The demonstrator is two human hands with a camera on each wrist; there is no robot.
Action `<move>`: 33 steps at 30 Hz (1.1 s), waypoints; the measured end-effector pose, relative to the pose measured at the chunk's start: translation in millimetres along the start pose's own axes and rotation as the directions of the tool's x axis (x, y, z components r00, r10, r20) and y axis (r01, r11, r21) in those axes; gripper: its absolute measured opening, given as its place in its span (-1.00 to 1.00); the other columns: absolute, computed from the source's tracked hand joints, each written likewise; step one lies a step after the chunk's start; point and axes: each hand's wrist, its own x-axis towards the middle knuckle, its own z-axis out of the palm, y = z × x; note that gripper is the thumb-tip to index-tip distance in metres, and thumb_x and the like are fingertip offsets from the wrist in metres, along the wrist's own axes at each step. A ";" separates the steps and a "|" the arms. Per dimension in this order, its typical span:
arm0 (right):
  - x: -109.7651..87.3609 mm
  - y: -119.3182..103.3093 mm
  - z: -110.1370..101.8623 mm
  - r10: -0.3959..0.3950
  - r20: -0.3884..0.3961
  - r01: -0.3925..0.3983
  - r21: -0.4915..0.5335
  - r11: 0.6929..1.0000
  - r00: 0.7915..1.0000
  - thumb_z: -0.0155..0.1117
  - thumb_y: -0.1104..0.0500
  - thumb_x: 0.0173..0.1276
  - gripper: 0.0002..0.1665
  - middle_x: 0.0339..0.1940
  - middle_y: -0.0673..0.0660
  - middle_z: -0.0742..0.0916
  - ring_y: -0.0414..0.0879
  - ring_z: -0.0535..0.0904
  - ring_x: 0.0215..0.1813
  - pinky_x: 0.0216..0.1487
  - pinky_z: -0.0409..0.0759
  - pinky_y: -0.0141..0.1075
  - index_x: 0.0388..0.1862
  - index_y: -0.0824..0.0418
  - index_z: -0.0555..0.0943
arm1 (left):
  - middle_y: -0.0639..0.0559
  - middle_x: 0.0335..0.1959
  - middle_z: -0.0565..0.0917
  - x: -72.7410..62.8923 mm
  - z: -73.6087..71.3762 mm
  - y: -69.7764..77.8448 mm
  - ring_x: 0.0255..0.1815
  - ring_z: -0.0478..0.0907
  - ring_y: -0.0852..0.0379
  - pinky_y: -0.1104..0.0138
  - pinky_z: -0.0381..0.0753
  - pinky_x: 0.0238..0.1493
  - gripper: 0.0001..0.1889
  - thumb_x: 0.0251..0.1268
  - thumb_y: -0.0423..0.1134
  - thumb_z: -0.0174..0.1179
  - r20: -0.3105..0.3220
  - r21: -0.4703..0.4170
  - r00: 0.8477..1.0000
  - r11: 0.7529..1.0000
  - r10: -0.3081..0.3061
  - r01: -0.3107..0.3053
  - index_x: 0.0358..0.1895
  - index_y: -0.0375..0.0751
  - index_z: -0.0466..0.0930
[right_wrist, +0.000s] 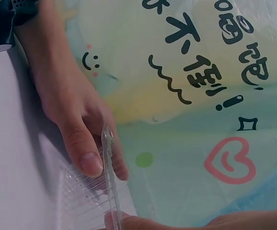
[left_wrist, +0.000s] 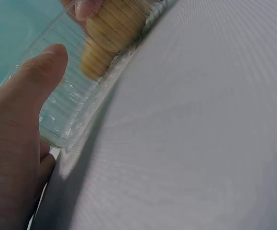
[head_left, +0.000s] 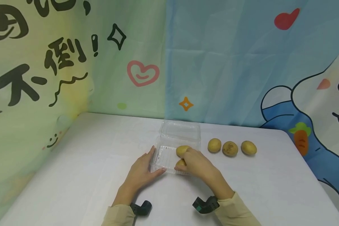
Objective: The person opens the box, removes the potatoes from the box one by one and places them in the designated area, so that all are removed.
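Note:
A clear plastic clamshell box (head_left: 164, 157) lies unfolded on the table, its lid (head_left: 180, 130) tipped back behind the tray. My left hand (head_left: 141, 169) spans the tray's front left corner, with straight fingers along the left side and thumb at the front wall. Inside the tray's right half, my right hand (head_left: 197, 164) grips a yellow potato (head_left: 181, 163), partly hidden by its fingers and thumb. Just behind that one lies another potato (head_left: 182, 151). Through the ribbed wall, the left wrist view shows a potato (left_wrist: 116, 26) under the right thumb.
Three potatoes stand in a row right of the box: a left one (head_left: 214, 145), a brown-spotted middle one (head_left: 230, 148) and a right one (head_left: 249, 147). The white table (head_left: 82, 175) ends at a printed curtain (head_left: 214, 69) at the back and left.

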 end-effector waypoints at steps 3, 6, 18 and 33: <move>0.8 3.2 1.7 -0.011 -0.007 0.011 0.036 0.999 1.000 0.46 -0.03 0.09 -0.70 -0.52 -0.03 0.46 -0.20 0.32 -0.50 -0.53 0.27 -0.40 -0.53 0.13 0.59 | -0.19 0.32 0.44 -0.7 -0.4 -0.8 0.30 0.42 -0.17 0.03 0.43 0.30 0.02 0.01 0.38 0.20 0.001 -0.010 1.000 1.000 0.004 -0.004 0.47 -0.14 0.11; 2.4 6.8 3.1 -0.007 -0.014 0.008 0.066 0.998 1.000 0.47 -0.04 0.06 -0.71 -0.61 -0.06 0.40 -0.24 0.29 -0.56 -0.59 0.22 -0.43 -0.54 0.10 0.60 | -0.20 0.31 0.45 -1.1 1.1 -2.1 0.30 0.42 -0.16 0.04 0.42 0.31 0.02 0.02 0.38 0.20 0.003 -0.021 1.000 1.000 0.008 -0.008 0.48 -0.14 0.10; 4.7 10.6 2.3 0.006 -0.039 -0.002 0.109 0.994 0.999 0.50 -0.08 0.01 -0.47 -0.18 0.07 0.71 -0.21 0.44 -0.33 -0.40 0.40 -0.38 -0.13 0.25 0.73 | -0.21 0.32 0.43 -0.8 0.4 -1.9 0.30 0.42 -0.17 0.04 0.42 0.32 0.02 0.03 0.37 0.20 -0.007 -0.015 1.000 1.000 0.022 -0.022 0.47 -0.18 0.11; -4.3 26.5 -11.8 0.124 -0.098 -0.083 0.352 0.932 0.987 0.42 -0.19 0.10 -0.27 -0.02 0.11 0.73 -0.05 0.65 -0.02 -0.02 0.66 -0.17 0.13 0.25 0.60 | -0.18 0.34 0.41 0.5 2.3 -3.2 0.32 0.40 -0.14 0.06 0.39 0.34 0.04 0.01 0.41 0.18 -0.008 -0.006 1.000 1.000 0.008 -0.008 0.48 -0.16 0.09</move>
